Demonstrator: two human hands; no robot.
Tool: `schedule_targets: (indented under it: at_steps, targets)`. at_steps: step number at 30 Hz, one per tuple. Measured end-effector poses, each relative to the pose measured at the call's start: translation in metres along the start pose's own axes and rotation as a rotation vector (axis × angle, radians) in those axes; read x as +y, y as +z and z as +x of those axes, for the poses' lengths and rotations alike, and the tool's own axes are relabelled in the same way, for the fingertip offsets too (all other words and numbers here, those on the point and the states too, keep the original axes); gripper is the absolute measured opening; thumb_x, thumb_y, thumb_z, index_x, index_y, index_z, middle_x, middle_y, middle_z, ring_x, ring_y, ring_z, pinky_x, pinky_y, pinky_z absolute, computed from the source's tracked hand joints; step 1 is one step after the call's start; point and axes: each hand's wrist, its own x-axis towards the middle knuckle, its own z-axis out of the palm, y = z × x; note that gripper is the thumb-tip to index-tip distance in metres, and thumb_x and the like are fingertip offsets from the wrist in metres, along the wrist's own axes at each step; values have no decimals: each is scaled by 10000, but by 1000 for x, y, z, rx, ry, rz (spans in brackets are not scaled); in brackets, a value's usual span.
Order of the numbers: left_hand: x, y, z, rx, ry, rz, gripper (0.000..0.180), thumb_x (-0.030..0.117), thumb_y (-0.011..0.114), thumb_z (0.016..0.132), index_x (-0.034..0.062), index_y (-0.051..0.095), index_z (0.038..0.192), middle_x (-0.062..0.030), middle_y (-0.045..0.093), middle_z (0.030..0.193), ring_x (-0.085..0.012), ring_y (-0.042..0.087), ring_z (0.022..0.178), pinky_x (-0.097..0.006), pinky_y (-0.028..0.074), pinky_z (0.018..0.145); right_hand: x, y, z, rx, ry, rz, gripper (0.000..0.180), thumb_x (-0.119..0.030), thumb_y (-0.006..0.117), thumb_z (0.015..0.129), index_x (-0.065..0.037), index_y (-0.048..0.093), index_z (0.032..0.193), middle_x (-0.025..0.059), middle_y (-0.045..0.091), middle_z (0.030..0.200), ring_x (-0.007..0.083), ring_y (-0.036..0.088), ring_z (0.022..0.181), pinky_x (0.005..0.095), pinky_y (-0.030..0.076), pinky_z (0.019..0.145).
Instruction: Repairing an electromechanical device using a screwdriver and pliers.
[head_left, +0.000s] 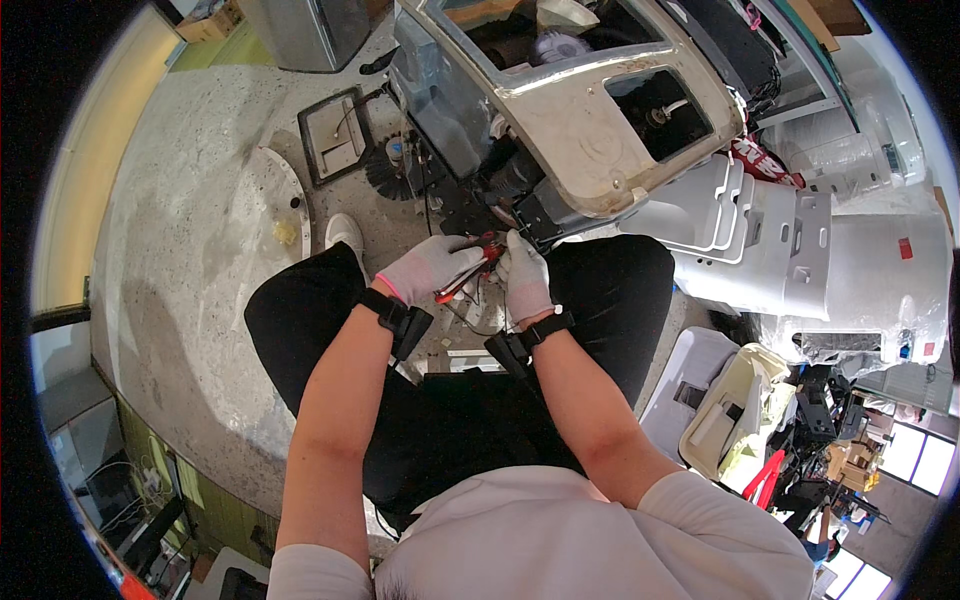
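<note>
I note my left hand (428, 268) clamped on red-handled pliers (466, 272), nose aimed far-right into the black frame (470, 205). My right hand (526, 278) pinches there, seemingly steadying; what it holds, I cannot tell.

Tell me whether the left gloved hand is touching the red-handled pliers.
Touching. The head view shows the left gloved hand wrapped around the red-handled pliers, fingers closed over the handles with no gap.
</note>
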Motion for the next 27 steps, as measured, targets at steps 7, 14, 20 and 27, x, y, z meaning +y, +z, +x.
schedule_targets:
  at_steps: [7, 14, 20, 27]
  targets:
    - [14, 4, -10, -28, -5, -219, 474, 364, 548, 924, -30, 509, 1184, -77, 631, 797, -132, 616, 601, -260, 507, 532, -11, 23, -15, 135, -32, -26, 206, -254, 599, 912, -51, 617, 944, -37, 573, 730, 62, 459, 581, 218, 360, 527]
    - [-9, 0, 6, 50, 7, -188, 395, 345, 563, 922, -38, 581, 1019, -29, 597, 763, -104, 576, 614, -248, 491, 548, -5, 18, -13, 156, -39, -140, 295, -344, 630, 882, -60, 606, 959, -54, 498, 663, 50, 419, 562, 216, 345, 519]
    - [-9, -2, 3, -3, -27, -354, 459, 434, 548, 914, -22, 598, 934, -21, 578, 727, -103, 552, 593, -253, 466, 531, -2, 16, -27, -137, 174, -15, 321, -420, 633, 862, -125, 592, 981, -76, 401, 644, 48, 364, 559, 204, 293, 499]
    - [3, 5, -5, 57, -47, -246, 572, 508, 578, 861, -45, 592, 1007, -68, 608, 763, -124, 579, 611, -249, 471, 549, -17, 32, -31, -22, 34, -346, 444, -458, 622, 854, -36, 609, 992, -8, 532, 728, 108, 491, 664, 255, 408, 599]
